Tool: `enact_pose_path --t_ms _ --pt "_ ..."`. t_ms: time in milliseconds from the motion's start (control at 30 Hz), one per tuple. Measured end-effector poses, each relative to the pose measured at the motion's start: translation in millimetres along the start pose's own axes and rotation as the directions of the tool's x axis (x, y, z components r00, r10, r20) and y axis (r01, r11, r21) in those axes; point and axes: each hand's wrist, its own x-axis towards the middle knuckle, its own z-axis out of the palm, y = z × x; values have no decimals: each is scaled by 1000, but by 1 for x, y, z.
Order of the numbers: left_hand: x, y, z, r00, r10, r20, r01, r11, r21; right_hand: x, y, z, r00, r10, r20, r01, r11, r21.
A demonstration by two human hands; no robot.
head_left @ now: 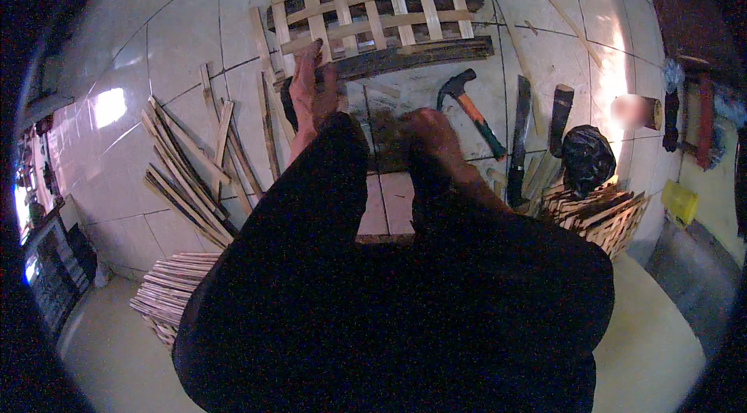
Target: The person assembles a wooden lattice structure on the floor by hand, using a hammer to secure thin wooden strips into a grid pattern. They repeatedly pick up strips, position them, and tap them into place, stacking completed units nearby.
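A woven panel of pale bamboo strips (381, 12) lies at the far middle, over dark wooden pieces (412, 57). At its near left corner my left hand (310, 90) is closed on the panel's edge, one finger reaching up over a strip. My right hand (432, 137) is beside my right knee, blurred, its fingers bent and partly hidden; whether it holds anything does not show. A dark block (387, 137) lies on the floor between my knees. Just right of that hand is a claw hammer (471, 111) with an orange and dark green handle.
Loose bamboo strips (191, 156) lie at the left, near a bundle of strips (173, 281). Along the right are a long dark blade (520, 137), a dark cylindrical piece (560, 113), a black plastic bag (587, 158) and a woven basket of strips (615, 226). Pale tiles (179, 47) cover the floor.
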Motion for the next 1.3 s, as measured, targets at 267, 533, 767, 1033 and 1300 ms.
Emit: enact_pose_path --t_ms 267,533,767,1033,1300 --pt "2 5 0 995 -91 28 92 996 -15 30 0 54 877 -475 -79 415 829 -375" --pt "4 3 1 979 -106 172 105 994 16 22 -11 39 891 -453 -37 427 863 -270" --pt "6 4 3 976 -44 215 25 996 91 21 -18 39 902 -431 -16 416 879 -234" --pt "-9 -3 11 948 160 277 -161 987 -19 21 -40 17 973 -220 -67 226 970 92" --pt "-7 7 16 730 225 645 20 937 -349 37 -30 -6 952 199 -234 30 698 716"
